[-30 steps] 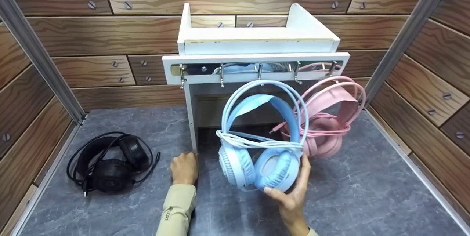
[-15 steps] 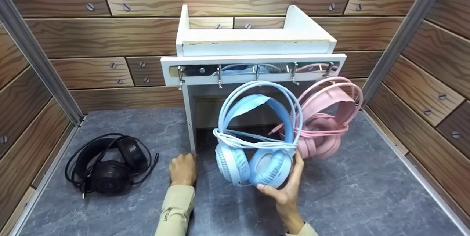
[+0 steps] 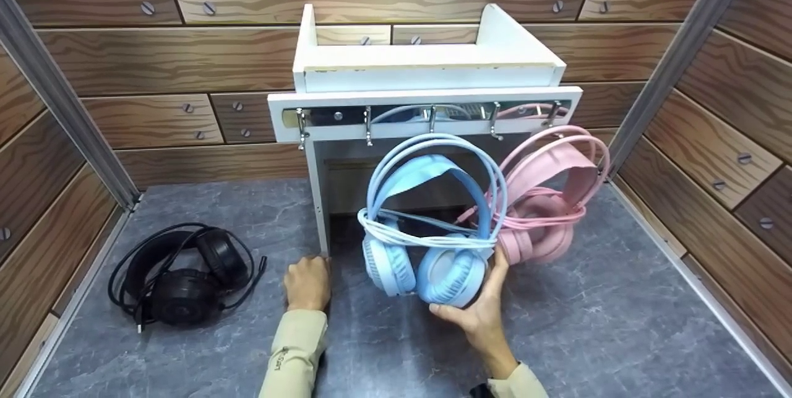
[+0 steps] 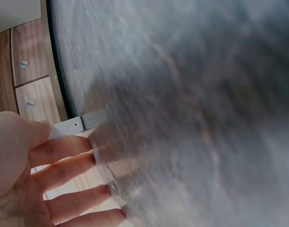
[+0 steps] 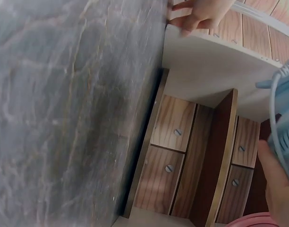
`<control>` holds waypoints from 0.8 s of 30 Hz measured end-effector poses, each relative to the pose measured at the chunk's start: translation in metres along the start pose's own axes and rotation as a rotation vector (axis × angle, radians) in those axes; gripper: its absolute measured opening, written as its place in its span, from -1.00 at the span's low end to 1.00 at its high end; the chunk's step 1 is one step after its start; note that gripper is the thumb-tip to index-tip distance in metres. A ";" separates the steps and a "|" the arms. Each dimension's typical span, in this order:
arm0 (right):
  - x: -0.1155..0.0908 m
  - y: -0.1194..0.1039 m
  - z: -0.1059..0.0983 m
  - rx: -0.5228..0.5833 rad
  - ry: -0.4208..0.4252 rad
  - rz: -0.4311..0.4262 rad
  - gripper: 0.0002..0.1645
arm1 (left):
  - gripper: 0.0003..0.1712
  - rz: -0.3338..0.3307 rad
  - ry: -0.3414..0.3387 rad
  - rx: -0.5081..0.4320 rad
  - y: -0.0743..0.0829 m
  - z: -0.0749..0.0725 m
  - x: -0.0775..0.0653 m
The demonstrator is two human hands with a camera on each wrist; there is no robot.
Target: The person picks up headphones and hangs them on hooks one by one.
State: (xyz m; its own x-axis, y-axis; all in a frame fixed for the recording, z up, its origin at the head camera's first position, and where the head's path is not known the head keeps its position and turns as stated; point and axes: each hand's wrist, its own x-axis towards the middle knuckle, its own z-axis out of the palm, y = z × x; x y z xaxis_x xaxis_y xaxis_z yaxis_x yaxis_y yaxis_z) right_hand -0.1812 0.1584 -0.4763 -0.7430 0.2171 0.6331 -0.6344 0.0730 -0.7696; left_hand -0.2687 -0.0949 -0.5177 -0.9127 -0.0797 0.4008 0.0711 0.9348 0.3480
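Note:
Light blue headphones (image 3: 455, 274), their white cable wound round them, are held up before the shelf by my right hand (image 3: 481, 317), which grips the right ear cup with thumb below. Their headband top is beside the middle hook (image 3: 432, 118); whether it bears on that hook I cannot tell. The right wrist view has only part of the blue headphones (image 5: 287, 120) at its edge. My left hand (image 3: 307, 285) is at the foot of the white shelf (image 3: 433, 55). In the left wrist view, thumb and fingers lie about the panel's end (image 4: 68, 127), fingertips on the tabletop.
Pink headphones (image 3: 547, 169) hang at the rightmost hook, close beside the blue ones. Black headphones (image 3: 185, 296) with a trailing cable lie on the grey tabletop (image 3: 594, 336) at left. Wood-patterned walls (image 3: 185, 57) enclose the back and sides.
The blue headphones have shifted slightly left, and their ear cups have risen a little, with my right hand following. My left hand stays at the shelf's foot.

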 end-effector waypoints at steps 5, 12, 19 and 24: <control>0.002 -0.001 -0.001 0.013 -0.024 0.090 0.58 | -0.70 0.010 -0.003 0.014 0.000 -0.001 0.001; 0.004 -0.002 -0.001 -0.020 -0.035 0.185 0.54 | -0.70 0.002 0.000 0.009 0.001 0.001 -0.001; 0.007 0.001 0.000 -0.058 -0.026 0.200 0.44 | -0.68 -0.026 -0.008 0.002 0.003 0.001 0.000; 0.008 0.005 0.003 -0.045 -0.032 0.223 0.43 | -0.67 -0.033 -0.024 0.008 -0.001 -0.001 0.000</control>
State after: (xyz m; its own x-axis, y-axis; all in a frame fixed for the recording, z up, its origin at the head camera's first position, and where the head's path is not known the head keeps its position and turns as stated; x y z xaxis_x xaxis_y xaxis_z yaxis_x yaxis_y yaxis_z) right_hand -0.1911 0.1571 -0.4750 -0.8707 0.2018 0.4485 -0.4440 0.0698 -0.8933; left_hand -0.2682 -0.0960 -0.5178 -0.9240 -0.1018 0.3685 0.0379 0.9347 0.3534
